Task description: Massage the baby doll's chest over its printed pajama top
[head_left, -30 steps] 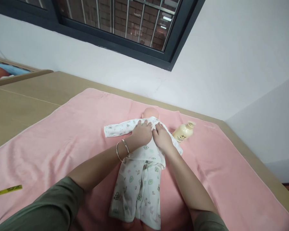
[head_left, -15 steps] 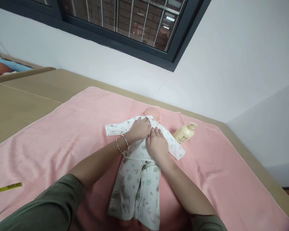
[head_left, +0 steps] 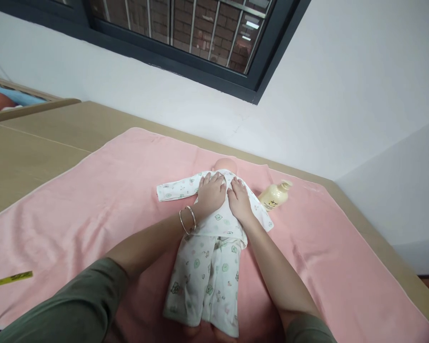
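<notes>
A baby doll (head_left: 226, 165) lies on a pink blanket (head_left: 125, 171), its head away from me and its feet toward me. It wears a white printed top (head_left: 219, 221) and matching trousers (head_left: 191, 281). My left hand (head_left: 211, 193), with bangles (head_left: 188, 220) at the wrist, rests flat on the upper left of the top. Beside it, my right hand (head_left: 240, 200) lies flat on the upper right, fingers stretched toward the doll's head. Neither palm grips anything visible. The doll's face cannot be made out.
A pale yellow pump bottle (head_left: 274, 196) leans or lies just right of the doll's sleeve. At the left edge is a yellow strip (head_left: 10, 279). The wooden tabletop (head_left: 39, 147) borders a white wall below a dark-framed window (head_left: 250, 90).
My right hand has shifted right and slightly up over the top, away from the left hand. My left hand has moved slightly right. The trousers have shifted a little right.
</notes>
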Demonstrator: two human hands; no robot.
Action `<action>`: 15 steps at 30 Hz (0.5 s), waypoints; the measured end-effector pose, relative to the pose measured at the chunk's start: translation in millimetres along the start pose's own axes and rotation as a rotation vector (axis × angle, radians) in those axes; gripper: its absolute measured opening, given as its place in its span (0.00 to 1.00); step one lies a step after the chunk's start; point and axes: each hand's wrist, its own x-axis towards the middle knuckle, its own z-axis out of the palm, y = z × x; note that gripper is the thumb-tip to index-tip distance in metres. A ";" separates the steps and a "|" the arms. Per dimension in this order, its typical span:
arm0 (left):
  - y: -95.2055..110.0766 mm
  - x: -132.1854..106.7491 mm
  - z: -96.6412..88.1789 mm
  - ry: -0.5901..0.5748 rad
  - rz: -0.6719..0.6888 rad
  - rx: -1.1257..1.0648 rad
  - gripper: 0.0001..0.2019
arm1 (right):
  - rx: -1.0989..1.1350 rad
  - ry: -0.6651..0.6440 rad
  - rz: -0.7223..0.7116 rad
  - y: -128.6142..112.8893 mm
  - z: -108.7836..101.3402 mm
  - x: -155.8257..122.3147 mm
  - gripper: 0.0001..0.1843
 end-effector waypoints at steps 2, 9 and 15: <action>2.3 -2.0 -0.1 -0.012 -0.004 0.018 0.24 | -0.008 -0.021 0.007 2.1 -2.1 1.8 0.30; 11.3 -12.4 -15.0 -0.113 0.139 0.112 0.25 | -0.045 -0.061 -0.102 1.9 -17.2 3.5 0.29; -21.2 24.0 -46.7 -0.332 0.344 -0.053 0.18 | -0.399 -0.042 0.005 -44.7 -7.6 -33.6 0.31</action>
